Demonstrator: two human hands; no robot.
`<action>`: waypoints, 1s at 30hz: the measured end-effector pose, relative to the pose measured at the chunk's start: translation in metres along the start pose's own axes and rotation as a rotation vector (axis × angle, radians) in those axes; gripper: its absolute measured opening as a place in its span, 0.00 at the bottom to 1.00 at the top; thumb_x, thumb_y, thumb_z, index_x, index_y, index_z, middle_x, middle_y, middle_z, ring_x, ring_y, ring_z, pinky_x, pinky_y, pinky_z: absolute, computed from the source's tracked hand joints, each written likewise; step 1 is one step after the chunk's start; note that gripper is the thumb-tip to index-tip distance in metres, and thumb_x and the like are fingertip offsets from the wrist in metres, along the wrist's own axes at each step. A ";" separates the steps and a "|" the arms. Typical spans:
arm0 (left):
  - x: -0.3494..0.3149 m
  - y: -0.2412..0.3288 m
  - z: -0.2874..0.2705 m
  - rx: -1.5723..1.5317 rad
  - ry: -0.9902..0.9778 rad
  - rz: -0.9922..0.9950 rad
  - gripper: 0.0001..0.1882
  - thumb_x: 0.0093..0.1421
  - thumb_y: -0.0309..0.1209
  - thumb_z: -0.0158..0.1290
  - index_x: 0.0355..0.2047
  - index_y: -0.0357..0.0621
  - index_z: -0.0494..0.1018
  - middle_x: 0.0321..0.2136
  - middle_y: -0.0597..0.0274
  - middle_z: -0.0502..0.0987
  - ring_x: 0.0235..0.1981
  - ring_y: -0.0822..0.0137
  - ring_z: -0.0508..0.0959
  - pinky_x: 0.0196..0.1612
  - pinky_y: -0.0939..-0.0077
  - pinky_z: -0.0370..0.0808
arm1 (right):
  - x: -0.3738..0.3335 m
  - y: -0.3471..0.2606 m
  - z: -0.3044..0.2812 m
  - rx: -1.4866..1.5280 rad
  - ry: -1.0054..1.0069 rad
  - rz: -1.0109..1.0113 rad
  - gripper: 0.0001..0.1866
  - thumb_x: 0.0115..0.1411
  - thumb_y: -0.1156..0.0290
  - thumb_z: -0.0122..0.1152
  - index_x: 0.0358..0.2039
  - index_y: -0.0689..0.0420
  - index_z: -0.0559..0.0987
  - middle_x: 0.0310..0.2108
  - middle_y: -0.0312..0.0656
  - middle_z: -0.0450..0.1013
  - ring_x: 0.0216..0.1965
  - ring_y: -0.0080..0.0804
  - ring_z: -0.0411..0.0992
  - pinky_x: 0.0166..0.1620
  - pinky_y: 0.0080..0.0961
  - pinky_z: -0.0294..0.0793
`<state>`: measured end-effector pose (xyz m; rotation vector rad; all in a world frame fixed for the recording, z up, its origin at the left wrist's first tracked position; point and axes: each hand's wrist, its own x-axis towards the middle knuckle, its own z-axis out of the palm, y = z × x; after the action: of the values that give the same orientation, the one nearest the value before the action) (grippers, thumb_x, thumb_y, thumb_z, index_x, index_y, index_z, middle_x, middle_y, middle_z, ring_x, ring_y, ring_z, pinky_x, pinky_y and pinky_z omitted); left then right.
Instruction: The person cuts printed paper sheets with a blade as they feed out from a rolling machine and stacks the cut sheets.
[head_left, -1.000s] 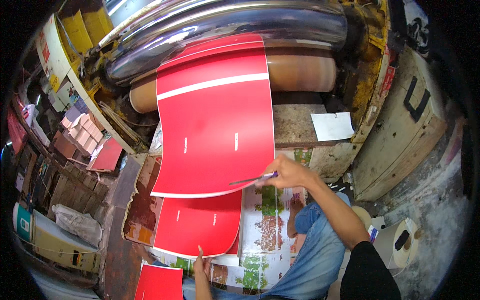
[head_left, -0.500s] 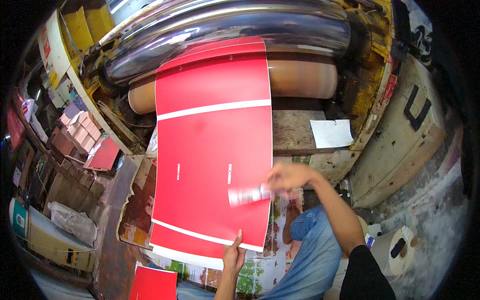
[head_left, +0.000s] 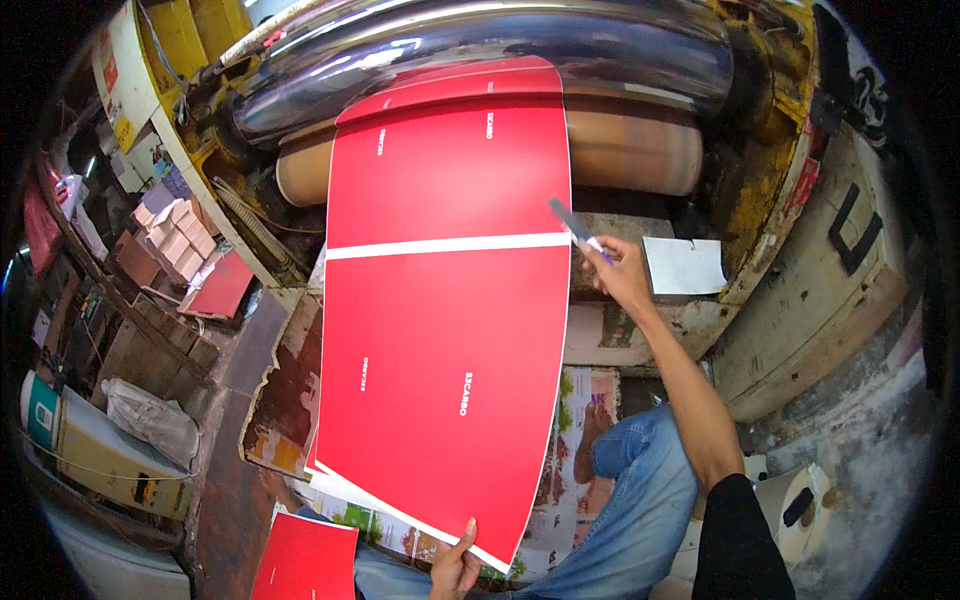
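A long, white-banded red sheet [head_left: 450, 310], probably light, pliant and easily creased, spans from the far shiny metal roller [head_left: 470, 50] to the left hand [head_left: 456, 572] pinching its near edge, a sensible hold, while the right hand [head_left: 624, 275] grips a grey-bladed tool [head_left: 570, 217] at its right side.

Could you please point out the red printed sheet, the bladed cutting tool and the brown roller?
Red printed sheet [head_left: 448, 310], head view: middle of its red face.
Bladed cutting tool [head_left: 573, 222], head view: its grey blade.
Brown roller [head_left: 637, 150], head view: its exposed right part.
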<state>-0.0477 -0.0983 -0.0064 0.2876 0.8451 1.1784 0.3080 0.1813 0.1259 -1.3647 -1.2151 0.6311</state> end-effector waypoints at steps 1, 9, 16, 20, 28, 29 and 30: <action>-0.005 0.002 0.000 -0.012 -0.029 -0.004 0.29 0.64 0.22 0.47 0.63 0.42 0.51 0.56 0.51 0.66 0.56 0.58 0.71 0.58 0.59 0.72 | -0.001 -0.004 0.005 0.039 0.070 0.016 0.19 0.56 0.54 0.65 0.37 0.59 0.82 0.18 0.33 0.72 0.14 0.15 0.65 0.16 0.13 0.60; -0.038 -0.021 -0.062 -0.009 0.073 -0.008 0.30 0.63 0.23 0.49 0.63 0.40 0.51 0.56 0.50 0.66 0.57 0.57 0.68 0.61 0.53 0.66 | 0.010 0.022 0.019 0.158 -0.207 0.198 0.15 0.49 0.59 0.72 0.24 0.56 0.78 0.18 0.30 0.71 0.17 0.11 0.60 0.18 0.11 0.54; -0.097 0.006 -0.200 0.062 0.066 -0.144 0.30 0.61 0.28 0.53 0.62 0.36 0.56 0.58 0.51 0.65 0.56 0.57 0.69 0.56 0.56 0.71 | -0.002 0.022 0.020 0.055 -0.401 0.319 0.10 0.51 0.66 0.70 0.26 0.56 0.77 0.24 0.41 0.79 0.15 0.12 0.62 0.16 0.13 0.55; -0.069 0.017 -0.176 0.187 0.315 -0.091 0.22 0.61 0.19 0.51 0.55 0.33 0.62 0.50 0.49 0.72 0.50 0.58 0.75 0.57 0.58 0.73 | -0.016 -0.009 0.021 -0.182 -0.495 0.283 0.11 0.51 0.64 0.69 0.25 0.59 0.81 0.22 0.40 0.79 0.15 0.14 0.65 0.17 0.14 0.59; 0.078 -0.023 -0.195 0.173 0.423 0.021 0.22 0.56 0.23 0.60 0.50 0.35 0.67 0.43 0.53 0.76 0.39 0.59 0.80 0.35 0.62 0.83 | -0.064 -0.041 0.017 -0.235 -0.466 0.282 0.14 0.51 0.60 0.69 0.21 0.60 0.82 0.18 0.37 0.78 0.14 0.16 0.65 0.18 0.19 0.62; 0.100 -0.032 -0.181 0.175 0.452 0.013 0.20 0.56 0.24 0.61 0.47 0.33 0.67 0.41 0.49 0.76 0.37 0.58 0.81 0.31 0.64 0.84 | -0.064 -0.034 0.009 -0.216 -0.492 0.302 0.15 0.51 0.59 0.70 0.21 0.59 0.82 0.18 0.36 0.78 0.14 0.16 0.65 0.18 0.18 0.62; 0.116 -0.028 -0.195 0.229 0.561 -0.007 0.24 0.55 0.25 0.62 0.48 0.30 0.64 0.41 0.45 0.76 0.36 0.58 0.80 0.29 0.65 0.84 | -0.065 -0.041 0.017 -0.196 -0.508 0.287 0.15 0.51 0.59 0.70 0.21 0.59 0.82 0.18 0.36 0.78 0.14 0.16 0.65 0.18 0.18 0.62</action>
<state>-0.1518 -0.0488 -0.2034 0.1374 1.4751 1.1717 0.2600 0.1219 0.1426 -1.6163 -1.5229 1.1356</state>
